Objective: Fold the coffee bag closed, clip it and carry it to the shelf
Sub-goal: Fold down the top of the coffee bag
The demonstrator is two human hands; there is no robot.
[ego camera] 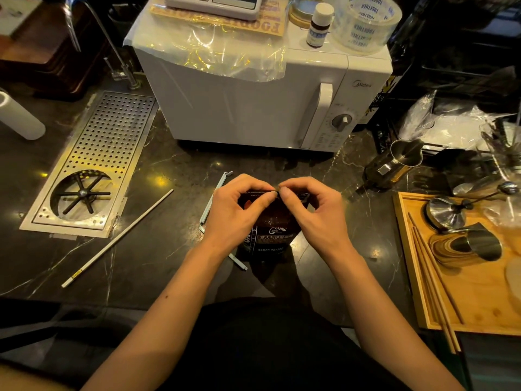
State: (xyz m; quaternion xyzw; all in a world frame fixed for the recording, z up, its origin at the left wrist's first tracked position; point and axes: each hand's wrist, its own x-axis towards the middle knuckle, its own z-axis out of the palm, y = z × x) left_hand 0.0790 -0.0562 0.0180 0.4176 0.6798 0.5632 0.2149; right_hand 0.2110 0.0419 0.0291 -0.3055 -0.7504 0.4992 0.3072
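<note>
A dark brown coffee bag (272, 235) with white print stands upright on the black marble counter (169, 258), right in front of me. My left hand (236, 213) and my right hand (313, 213) both pinch its top edge, thumbs and fingertips meeting at the middle of the rim. A long pale blue bag clip (215, 198) lies on the counter behind and left of the bag, partly hidden by my left hand and wrist. Its lower end (238, 262) shows below my left wrist.
A white microwave (253, 103) stands behind the bag. A perforated steel rinser tray (93, 165) is set into the counter at left, a white stick (118, 238) beside it. At right are a metal pitcher (394, 165) and a wooden tray (465, 300) with steel tools and chopsticks.
</note>
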